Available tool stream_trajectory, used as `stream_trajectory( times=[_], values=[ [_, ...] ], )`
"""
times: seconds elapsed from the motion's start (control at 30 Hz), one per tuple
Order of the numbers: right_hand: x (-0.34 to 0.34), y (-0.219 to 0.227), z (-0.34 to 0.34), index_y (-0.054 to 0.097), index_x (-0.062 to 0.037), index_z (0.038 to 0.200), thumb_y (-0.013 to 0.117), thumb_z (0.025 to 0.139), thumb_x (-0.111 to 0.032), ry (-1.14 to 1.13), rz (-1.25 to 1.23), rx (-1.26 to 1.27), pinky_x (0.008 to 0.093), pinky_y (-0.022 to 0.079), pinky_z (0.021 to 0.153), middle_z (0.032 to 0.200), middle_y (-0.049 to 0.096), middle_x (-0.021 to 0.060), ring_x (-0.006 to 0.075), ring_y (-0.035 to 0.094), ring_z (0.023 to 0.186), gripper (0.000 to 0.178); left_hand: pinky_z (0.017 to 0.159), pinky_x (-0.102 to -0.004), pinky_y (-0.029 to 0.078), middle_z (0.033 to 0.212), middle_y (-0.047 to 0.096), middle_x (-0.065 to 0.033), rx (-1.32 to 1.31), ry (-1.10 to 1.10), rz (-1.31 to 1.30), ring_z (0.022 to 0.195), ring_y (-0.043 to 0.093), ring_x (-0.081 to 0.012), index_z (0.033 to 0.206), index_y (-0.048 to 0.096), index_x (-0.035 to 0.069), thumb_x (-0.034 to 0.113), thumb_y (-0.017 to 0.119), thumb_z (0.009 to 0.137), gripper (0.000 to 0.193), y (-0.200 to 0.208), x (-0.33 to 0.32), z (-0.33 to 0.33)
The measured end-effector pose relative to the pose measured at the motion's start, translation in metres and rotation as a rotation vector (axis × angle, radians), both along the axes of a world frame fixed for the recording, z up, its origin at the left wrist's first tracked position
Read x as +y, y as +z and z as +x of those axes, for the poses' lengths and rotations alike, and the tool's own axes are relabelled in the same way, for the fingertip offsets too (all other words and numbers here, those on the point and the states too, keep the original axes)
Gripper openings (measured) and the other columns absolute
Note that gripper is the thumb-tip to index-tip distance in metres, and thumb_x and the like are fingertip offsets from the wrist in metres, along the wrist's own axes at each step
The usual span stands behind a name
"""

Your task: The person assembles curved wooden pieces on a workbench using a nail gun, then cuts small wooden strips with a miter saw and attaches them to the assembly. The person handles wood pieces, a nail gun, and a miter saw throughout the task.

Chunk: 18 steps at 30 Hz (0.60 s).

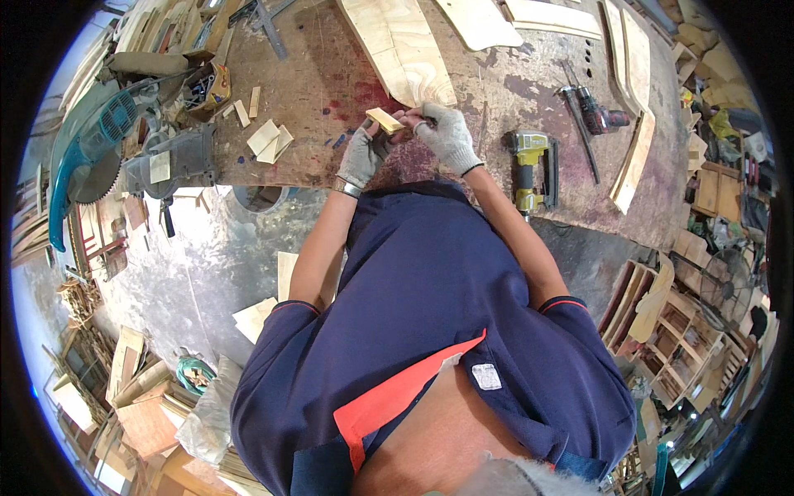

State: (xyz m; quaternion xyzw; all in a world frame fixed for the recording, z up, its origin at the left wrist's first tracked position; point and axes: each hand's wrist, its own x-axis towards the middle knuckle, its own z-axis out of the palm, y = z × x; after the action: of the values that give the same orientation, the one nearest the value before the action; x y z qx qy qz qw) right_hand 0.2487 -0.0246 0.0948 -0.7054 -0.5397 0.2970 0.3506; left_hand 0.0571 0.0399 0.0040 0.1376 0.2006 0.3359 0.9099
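My left hand [364, 155], in a fingerless-looking pale work glove, is closed on a small yellowish wooden block [385, 121] over the near edge of the workbench [306, 99]. Close beside it, my gloved right hand [449, 136] has its fingertips pinched together at the block's right end. Whatever may be between those fingertips is too small to make out. Just beyond both hands lies a long pale plywood board [401, 50], its near end beside my right hand. A yellow-green nail gun [529, 169] rests to the right of my right forearm.
A drill [600, 116] and a dark metal bar [581, 136] lie farther right, near curved wooden strips [633, 161]. Small wood offcuts [269, 140] sit to the left. Beyond them stands a teal miter saw [103, 132] with an exposed blade. Scrap wood [149, 422] is piled lower left.
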Motion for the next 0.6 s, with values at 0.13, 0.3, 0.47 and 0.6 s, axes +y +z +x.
stream_trajectory(
  times=[0.13, 0.3, 0.47, 0.6],
  values=[
    [0.000, -0.010, 0.000, 0.074, -0.0033, 0.094, 0.070, 0.087, -0.020, 0.216, 0.043, -0.088, 0.0423, 0.054, 0.071, 0.085, 0.069, 0.0186, 0.0313, 0.070, 0.080, 0.019, 0.098, -0.0394, 0.059, 0.135, 0.064, -0.0202, 0.180, 0.018, 0.056, 0.119, 0.066, -0.0305, 0.133, 0.052, 0.004, 0.018, 0.057, 0.105, 0.031, -0.001, -0.004, 0.007],
    [-0.008, -0.026, 0.021, 0.072, -0.0006, 0.094, 0.070, 0.086, -0.023, 0.271, -0.327, -0.168, 0.0441, 0.054, 0.072, 0.086, 0.068, 0.0209, 0.0315, 0.070, 0.078, 0.024, 0.086, -0.0379, 0.054, 0.111, 0.070, -0.0156, 1.282, -0.024, 1.028, 0.103, 0.067, -0.0219, 0.125, 0.055, -0.001, 0.016, 0.071, 0.095, 0.038, 0.005, -0.007, 0.014],
    [-0.008, -0.038, 0.030, 0.070, -0.0011, 0.105, 0.067, 0.097, -0.025, -0.324, -0.501, 1.025, 0.0382, 0.054, 0.062, 0.075, 0.063, 0.0046, 0.0208, 0.062, 0.064, 0.025, 0.078, -0.0503, 0.053, 0.104, 0.069, -0.0270, 1.335, 0.016, 1.165, 0.095, 0.067, -0.0469, 0.124, 0.054, 0.003, 0.021, 0.078, 0.083, 0.051, 0.003, -0.002, 0.029],
    [0.001, -0.038, 0.027, 0.065, -0.0005, 0.109, 0.063, 0.104, -0.031, -0.458, -0.409, 1.491, 0.0322, 0.052, 0.058, 0.076, 0.061, 0.0005, 0.0144, 0.055, 0.062, 0.031, 0.074, -0.0495, 0.054, 0.098, 0.071, -0.0250, 1.406, 0.051, 1.205, 0.093, 0.070, -0.0434, 0.127, 0.054, 0.004, 0.025, 0.079, 0.082, 0.056, -0.009, 0.005, 0.043]
  ],
)
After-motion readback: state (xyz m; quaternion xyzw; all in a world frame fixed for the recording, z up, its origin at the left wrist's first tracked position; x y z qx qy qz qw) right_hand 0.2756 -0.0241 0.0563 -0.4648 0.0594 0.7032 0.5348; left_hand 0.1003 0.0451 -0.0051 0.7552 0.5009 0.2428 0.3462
